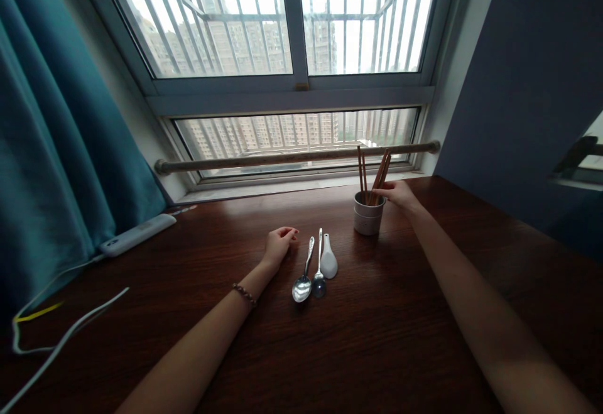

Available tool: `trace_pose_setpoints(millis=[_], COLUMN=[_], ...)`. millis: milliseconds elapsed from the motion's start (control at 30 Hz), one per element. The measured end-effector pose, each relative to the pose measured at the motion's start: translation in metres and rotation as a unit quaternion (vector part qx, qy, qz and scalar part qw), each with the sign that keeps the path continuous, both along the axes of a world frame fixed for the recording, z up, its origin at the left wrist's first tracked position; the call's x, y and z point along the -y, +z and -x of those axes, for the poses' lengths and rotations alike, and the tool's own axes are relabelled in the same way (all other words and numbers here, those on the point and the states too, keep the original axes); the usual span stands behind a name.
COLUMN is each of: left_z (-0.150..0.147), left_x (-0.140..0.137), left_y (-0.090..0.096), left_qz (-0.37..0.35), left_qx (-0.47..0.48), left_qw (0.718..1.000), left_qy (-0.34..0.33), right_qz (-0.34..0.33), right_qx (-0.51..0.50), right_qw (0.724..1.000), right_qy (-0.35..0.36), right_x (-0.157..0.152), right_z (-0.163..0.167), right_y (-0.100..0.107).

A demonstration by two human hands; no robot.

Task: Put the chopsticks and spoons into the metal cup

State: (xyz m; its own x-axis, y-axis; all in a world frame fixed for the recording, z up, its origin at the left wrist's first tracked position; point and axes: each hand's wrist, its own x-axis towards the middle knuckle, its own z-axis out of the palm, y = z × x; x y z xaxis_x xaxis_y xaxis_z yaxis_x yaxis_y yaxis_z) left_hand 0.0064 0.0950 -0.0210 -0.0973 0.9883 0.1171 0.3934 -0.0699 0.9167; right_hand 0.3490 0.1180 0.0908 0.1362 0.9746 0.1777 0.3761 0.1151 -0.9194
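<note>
My right hand pinches several brown chopsticks whose lower ends are inside a pale cup. Two more thin chopsticks stand upright at the cup's left side, apart from my fingers. My left hand rests on the table with its fingers loosely curled together, nothing visible in them. Just to its right lie a large metal spoon, a slimmer metal spoon and a white soup spoon, side by side with their handles pointing away from me.
A dark brown wooden table reaches to the window sill. On its left lie a white power strip, a white cable and a yellow strip, near a teal curtain. A horizontal rail crosses the window.
</note>
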Motion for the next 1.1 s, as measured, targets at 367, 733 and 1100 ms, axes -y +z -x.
trace_pose_setpoints(millis=[367, 733, 1100], left_z=[-0.001, -0.003, -0.001], left_x=[0.003, 0.006, 0.004], left_y=[0.004, 0.008, 0.003], left_qz=[0.007, 0.002, 0.001], left_qx=[-0.004, 0.001, 0.004], left_qw=[1.0, 1.0, 1.0], left_qy=[-0.001, -0.007, -0.009], right_qz=[-0.003, 0.018, -0.147], right_qx=[-0.121, -0.116, 0.052], right_qw=[0.992, 0.99, 0.977], right_qy=[-0.021, 0.078, -0.145], right_x=[-0.004, -0.008, 0.002], right_z=[0.011, 0.011, 0.011], right_y=[-0.011, -0.023, 0.0])
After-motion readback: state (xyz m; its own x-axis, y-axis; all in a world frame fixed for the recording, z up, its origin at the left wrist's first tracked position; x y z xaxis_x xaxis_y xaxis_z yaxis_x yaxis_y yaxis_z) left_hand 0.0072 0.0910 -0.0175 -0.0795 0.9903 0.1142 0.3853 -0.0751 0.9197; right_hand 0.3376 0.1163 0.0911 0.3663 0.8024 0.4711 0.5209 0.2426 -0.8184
